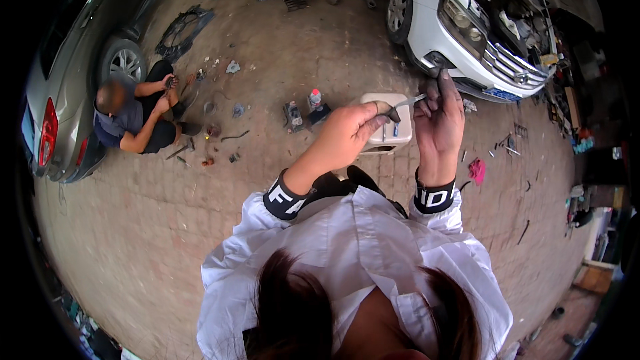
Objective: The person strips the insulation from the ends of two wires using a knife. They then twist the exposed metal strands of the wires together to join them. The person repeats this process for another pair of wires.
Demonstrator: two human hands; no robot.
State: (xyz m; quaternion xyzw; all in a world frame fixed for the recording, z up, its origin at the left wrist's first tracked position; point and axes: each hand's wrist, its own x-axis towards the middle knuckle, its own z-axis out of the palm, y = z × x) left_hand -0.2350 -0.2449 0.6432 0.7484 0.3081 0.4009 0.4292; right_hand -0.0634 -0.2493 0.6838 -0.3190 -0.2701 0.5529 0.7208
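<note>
Out in front of my chest, my left hand pinches a thin, pale metal strip-like tool between thumb and fingers. Its far end points right and reaches the fingertips of my right hand. That hand is raised with its palm toward me and its fingers bent, dark with grime. Whatever lies between its fingertips is too small to make out. Below both hands stands a cream plastic stool, with a small blue item and a thin rod on its top.
A white car with its hood raised stands ahead right. Another person sits at left by a grey car. A red-capped bottle, dark boxes, a pink cloth and scattered tools lie on the brick floor.
</note>
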